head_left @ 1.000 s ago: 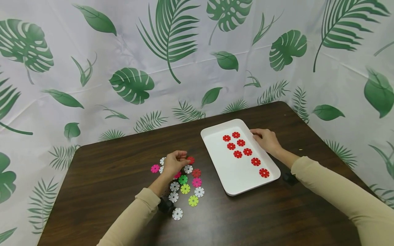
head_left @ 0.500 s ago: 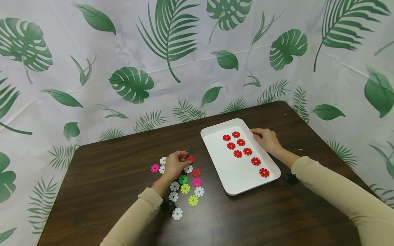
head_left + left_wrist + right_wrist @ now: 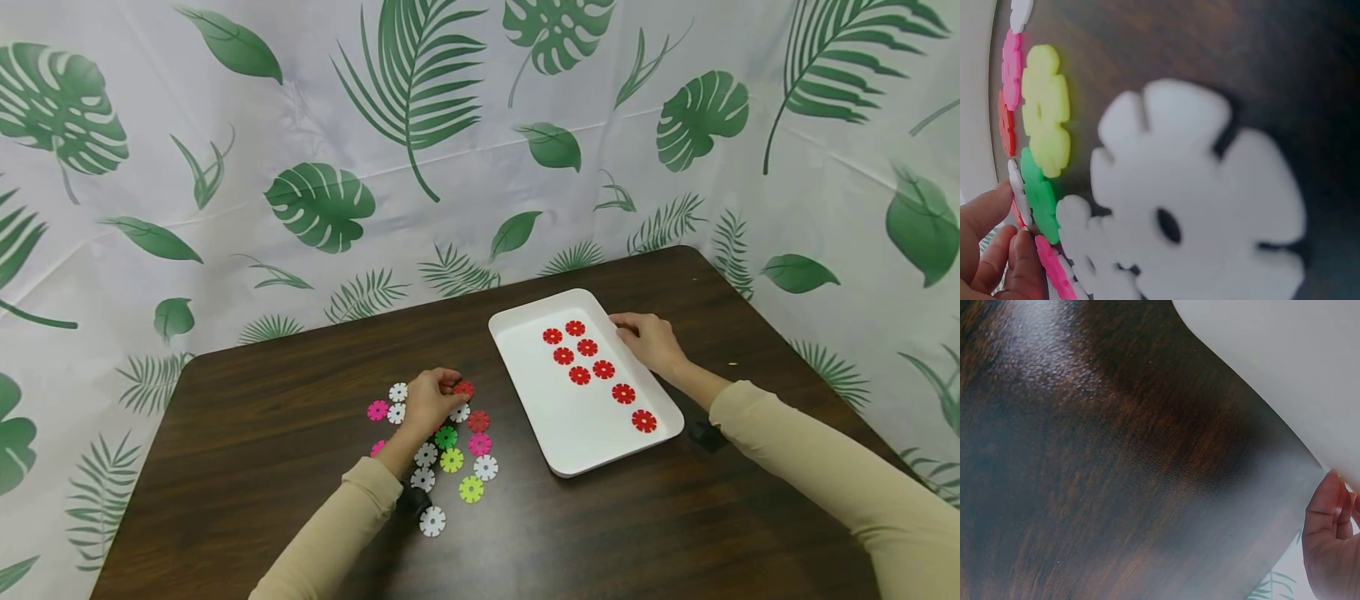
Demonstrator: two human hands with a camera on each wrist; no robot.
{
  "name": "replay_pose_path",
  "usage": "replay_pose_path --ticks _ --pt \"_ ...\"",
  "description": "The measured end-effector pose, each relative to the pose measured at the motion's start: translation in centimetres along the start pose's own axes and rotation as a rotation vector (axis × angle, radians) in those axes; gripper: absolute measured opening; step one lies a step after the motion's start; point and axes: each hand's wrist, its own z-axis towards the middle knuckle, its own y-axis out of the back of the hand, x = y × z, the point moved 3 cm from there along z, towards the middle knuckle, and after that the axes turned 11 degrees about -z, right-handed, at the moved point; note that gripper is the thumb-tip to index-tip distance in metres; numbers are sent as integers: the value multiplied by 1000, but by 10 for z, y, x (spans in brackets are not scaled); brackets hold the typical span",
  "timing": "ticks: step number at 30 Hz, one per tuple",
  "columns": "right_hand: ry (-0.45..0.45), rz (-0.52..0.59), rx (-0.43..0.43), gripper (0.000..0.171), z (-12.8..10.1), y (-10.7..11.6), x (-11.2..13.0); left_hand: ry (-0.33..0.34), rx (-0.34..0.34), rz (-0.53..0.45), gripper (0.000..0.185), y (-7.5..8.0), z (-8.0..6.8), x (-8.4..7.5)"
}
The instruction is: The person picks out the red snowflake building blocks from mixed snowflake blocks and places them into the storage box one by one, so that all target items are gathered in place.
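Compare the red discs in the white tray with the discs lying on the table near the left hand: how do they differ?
The tray discs are all red; the table discs are mixed: white, pink, green, yellow, red. The tray discs lie spread apart inside the white tray; the table discs crowd together on the bare table. The left hand touches only the table discs. Both are flat, notched rounds.

Both arms wear long sleeves of soft beige knit cloth — plain, with no print, logo or stripe. The left sleeve (image 3: 330, 529) rises from the lower middle of the head view and ends in a snug cuff at the wrist; a small black rounded device (image 3: 412, 502) sits just under that cuff. The right sleeve (image 3: 825, 467) enters from the lower right, wrinkled along the forearm, its cuff closing above a second small black device (image 3: 705, 433). Both hands are bare — no rings, no gloves.
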Motion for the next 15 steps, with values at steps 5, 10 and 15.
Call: replay_pose_path --ticks 5,10,15 --pt "-1 -4 3 36 0 0 1 -14 2 32 31 0 1 -1" --pt "-2 -4 4 36 -1 1 2 -24 11 49 29 1 1 -2" --pt "-3 -6 4 37 -1 1 3 -17 26 55 27 1 2 -4"
